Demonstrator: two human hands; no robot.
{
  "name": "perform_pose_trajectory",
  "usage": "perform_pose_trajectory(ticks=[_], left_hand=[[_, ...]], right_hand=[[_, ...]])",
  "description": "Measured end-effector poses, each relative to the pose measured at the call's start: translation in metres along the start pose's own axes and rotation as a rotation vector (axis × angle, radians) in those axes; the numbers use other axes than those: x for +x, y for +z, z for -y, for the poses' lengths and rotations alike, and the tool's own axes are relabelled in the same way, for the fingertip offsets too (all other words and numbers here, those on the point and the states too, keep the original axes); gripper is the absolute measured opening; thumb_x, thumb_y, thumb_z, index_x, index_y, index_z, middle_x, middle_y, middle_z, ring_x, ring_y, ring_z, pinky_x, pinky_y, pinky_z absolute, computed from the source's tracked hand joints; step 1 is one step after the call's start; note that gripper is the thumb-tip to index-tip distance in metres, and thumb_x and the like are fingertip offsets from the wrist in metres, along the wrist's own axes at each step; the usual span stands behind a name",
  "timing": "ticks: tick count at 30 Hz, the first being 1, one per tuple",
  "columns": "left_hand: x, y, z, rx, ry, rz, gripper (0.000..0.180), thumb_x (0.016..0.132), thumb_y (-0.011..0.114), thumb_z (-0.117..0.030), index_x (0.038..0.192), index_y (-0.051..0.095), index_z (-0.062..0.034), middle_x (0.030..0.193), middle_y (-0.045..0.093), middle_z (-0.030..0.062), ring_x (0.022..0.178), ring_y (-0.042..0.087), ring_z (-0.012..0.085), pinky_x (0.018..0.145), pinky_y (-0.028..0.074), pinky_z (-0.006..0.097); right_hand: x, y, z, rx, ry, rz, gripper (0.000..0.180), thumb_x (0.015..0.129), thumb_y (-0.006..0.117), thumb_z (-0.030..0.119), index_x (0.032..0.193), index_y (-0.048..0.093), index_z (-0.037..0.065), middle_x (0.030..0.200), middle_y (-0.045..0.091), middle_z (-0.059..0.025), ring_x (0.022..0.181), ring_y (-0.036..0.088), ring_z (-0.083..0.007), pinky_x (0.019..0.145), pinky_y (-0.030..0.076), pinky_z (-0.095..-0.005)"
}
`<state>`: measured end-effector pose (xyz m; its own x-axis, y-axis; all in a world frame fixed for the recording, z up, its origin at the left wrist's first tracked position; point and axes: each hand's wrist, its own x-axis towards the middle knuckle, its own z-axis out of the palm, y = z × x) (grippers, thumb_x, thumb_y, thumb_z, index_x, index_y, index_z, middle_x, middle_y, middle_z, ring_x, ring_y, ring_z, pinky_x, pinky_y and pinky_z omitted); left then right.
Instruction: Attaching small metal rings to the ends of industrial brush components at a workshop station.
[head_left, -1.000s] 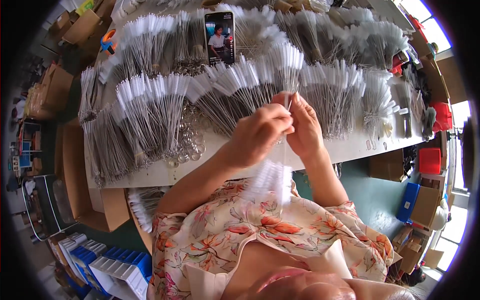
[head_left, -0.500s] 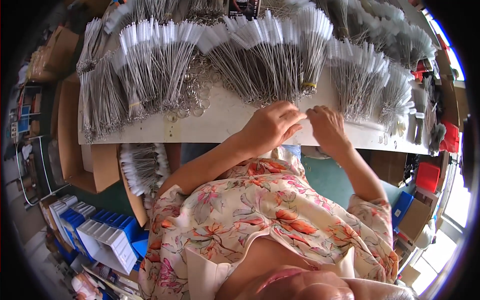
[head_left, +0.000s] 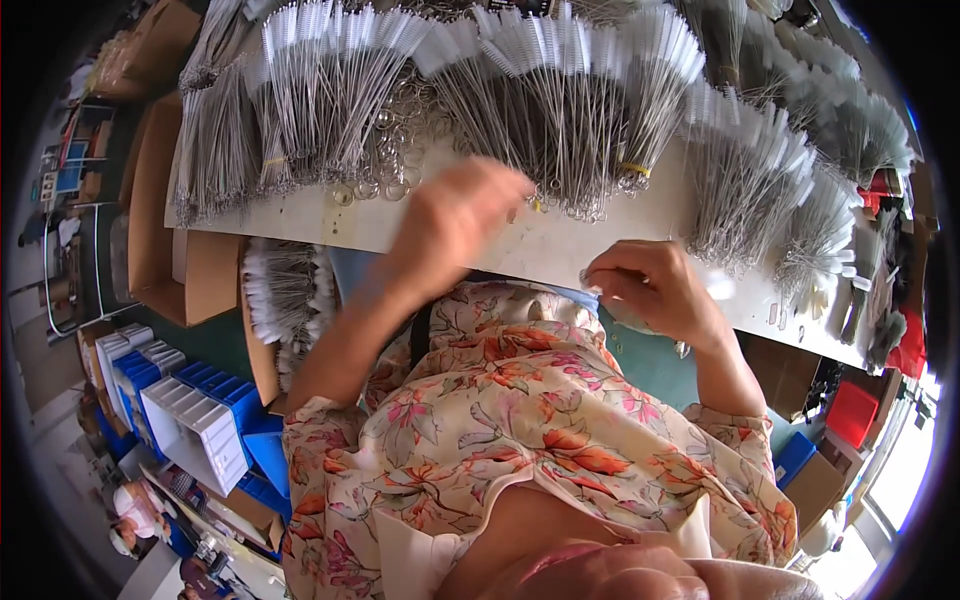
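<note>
Bundles of thin wire brushes (head_left: 560, 110) are fanned across a white worktable (head_left: 560, 250). The left hand (head_left: 455, 215), blurred, is held over the table's near edge, its grip impossible to tell. A small pale item, too blurred to identify, is pinched by the right hand (head_left: 650, 290) at the table's edge.

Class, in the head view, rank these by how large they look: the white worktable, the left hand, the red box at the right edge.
1. White worktable, by far the widest.
2. Left hand, though it sits nearer the camera, which inflates it.
3. Red box, smallest.
</note>
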<state>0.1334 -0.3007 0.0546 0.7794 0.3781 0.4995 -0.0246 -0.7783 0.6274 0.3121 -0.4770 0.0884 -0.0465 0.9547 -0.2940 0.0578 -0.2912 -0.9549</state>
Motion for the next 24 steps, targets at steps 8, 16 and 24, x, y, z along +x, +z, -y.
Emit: perform_pose_trajectory(ticks=[8,16,24], left_hand=[[0.025,-0.045,0.061,0.817,-0.128,0.160,0.013,0.069,0.070,-0.020,0.076,0.063,-0.0113,0.074,0.060,0.0007,0.078,0.051,0.0193,0.071,0.034,0.034],[0.026,-0.047,0.071,0.830,-0.045,0.212,0.010,0.070,0.069,-0.019,0.072,0.063,-0.0118,0.075,0.057,0.0004,0.080,0.050,0.0199,0.073,0.033,0.034],[0.022,-0.055,0.078,0.780,0.001,0.207,0.011,0.072,0.067,-0.019,0.074,0.061,-0.0107,0.076,0.056,0.0003,0.081,0.050,0.0202,0.074,0.032,0.035]], right_hand=[[0.004,0.017,-0.036,-1.369,-0.099,-0.373,0.002,0.072,0.059,0.006,0.073,0.057,0.006,0.071,0.057,-0.0069,0.067,0.060,-0.0231,0.056,0.047,-0.0347],[0.018,0.052,-0.016,-0.463,-0.254,-0.645,0.008,0.081,0.057,0.000,0.086,0.062,-0.002,0.069,0.060,-0.0101,0.059,0.057,-0.0130,0.054,0.045,-0.0241],[0.031,0.064,0.013,-0.342,-0.250,-0.567,0.009,0.083,0.056,0.001,0.088,0.062,-0.003,0.070,0.060,-0.0080,0.063,0.057,-0.0115,0.056,0.046,-0.0241]])
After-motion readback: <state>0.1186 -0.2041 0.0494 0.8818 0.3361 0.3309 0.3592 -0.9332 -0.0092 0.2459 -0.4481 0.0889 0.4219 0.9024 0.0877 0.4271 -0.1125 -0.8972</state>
